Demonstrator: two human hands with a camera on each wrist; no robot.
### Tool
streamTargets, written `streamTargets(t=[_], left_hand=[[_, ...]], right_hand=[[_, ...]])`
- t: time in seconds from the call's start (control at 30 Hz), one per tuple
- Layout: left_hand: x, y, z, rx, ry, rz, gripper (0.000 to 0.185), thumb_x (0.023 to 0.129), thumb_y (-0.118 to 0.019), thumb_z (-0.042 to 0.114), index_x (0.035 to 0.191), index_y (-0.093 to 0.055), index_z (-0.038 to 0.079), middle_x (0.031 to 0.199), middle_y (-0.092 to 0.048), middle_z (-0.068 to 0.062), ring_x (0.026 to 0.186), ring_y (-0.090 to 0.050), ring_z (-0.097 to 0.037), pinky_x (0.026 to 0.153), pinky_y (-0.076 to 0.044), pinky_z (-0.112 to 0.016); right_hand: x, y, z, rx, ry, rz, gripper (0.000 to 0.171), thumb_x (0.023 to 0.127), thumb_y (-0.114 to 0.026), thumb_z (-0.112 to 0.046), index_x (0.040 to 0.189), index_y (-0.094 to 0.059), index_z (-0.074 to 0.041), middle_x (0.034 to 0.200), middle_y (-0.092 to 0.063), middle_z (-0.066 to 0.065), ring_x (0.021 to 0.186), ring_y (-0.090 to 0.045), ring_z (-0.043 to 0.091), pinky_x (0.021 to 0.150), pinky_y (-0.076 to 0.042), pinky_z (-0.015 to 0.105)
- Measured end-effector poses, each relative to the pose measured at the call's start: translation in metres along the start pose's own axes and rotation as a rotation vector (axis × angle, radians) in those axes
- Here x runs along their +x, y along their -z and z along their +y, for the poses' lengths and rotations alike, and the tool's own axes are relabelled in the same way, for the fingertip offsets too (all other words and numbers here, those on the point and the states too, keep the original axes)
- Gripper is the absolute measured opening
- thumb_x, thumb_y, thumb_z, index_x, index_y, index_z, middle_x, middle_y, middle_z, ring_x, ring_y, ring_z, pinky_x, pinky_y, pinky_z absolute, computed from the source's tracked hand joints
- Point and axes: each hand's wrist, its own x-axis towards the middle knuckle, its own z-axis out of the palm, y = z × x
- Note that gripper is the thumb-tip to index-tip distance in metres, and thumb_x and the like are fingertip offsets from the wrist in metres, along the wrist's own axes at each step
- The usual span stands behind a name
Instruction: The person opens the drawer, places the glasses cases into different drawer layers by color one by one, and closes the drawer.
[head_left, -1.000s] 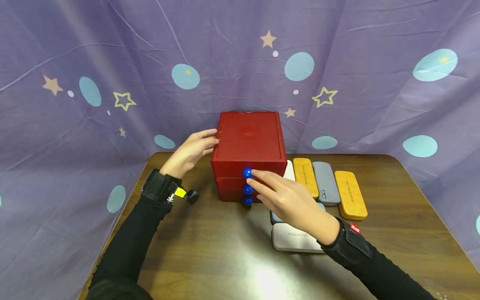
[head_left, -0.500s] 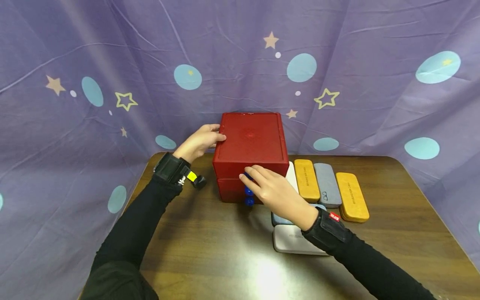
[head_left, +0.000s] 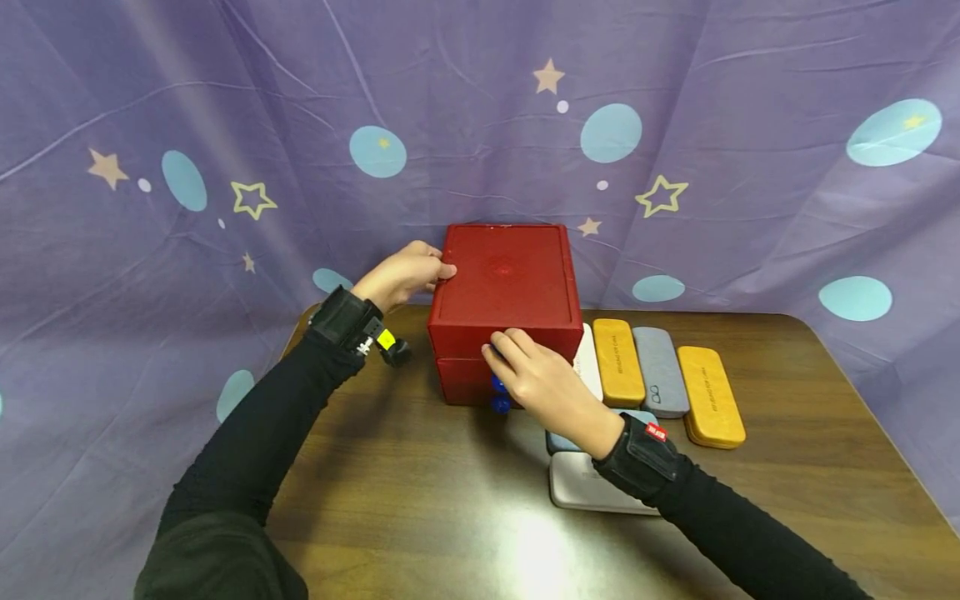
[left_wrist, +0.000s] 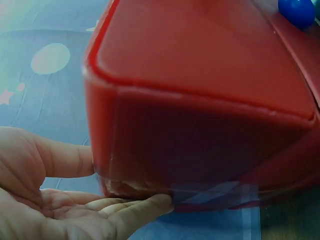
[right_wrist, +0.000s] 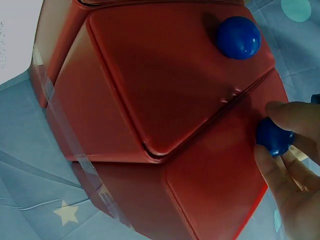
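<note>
A purple curtain with stars and pale blue dots hangs behind the brown table (head_left: 420, 517) I am working at. The red drawer box (head_left: 504, 287) stands straight ahead of me, between my two hands. My left hand (head_left: 401, 275) has moved in from the side since a second ago and now lies against the box's far left top corner, fingers mostly straight and pressing on the wall, the thumb tip under the bottom edge as the left wrist view shows (left_wrist: 60, 200). My right hand (head_left: 543, 383) has closed in too: a second ago its fingertips only neared the top blue knob (right_wrist: 272, 136), and now finger and thumb pinch that knob, hiding it from above. The drawer front looks flush, so I judge that the pull has not begun, with the left hand set to brace the box. The middle knob (head_left: 498, 384) and bottom knob (head_left: 500, 404) sit just below my right fingers. Glasses cases lie to the right of my right hand, two yellow (head_left: 619, 362) (head_left: 710, 396), one grey (head_left: 660, 370), and a white one (head_left: 581, 487) under my right wrist.
</note>
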Motion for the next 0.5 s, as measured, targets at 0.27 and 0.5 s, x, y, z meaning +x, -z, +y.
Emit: streamTargets(t=[0.27,0.5], left_hand=[[-0.0002,0.0072,0.0054,0.071,0.038,-0.04,0.03,0.103,-0.052,0.005,0.072,-0.052,0.006,0.073,-0.054,0.0,0.082,-0.06,-0.018,0.103,-0.052,-0.043],[-0.0008,0.0084,0.0052,0.078,0.026,-0.057,0.032,0.104,-0.052,0.007,0.072,-0.055,0.006,0.078,-0.058,-0.002,0.086,-0.063,-0.02,0.106,-0.052,-0.045]], right_hand=[[0.0028,-0.0001,-0.0007,0.023,-0.001,0.012,0.029,0.087,-0.073,0.007,0.117,-0.071,0.006,0.113,-0.063,0.018,0.104,-0.057,0.027,0.08,-0.06,0.029],[0.0011,0.0073,-0.0068,0.013,0.033,0.021,0.023,0.092,-0.064,0.009,0.113,-0.072,0.006,0.11,-0.063,0.018,0.101,-0.058,0.027,0.077,-0.059,0.027]])
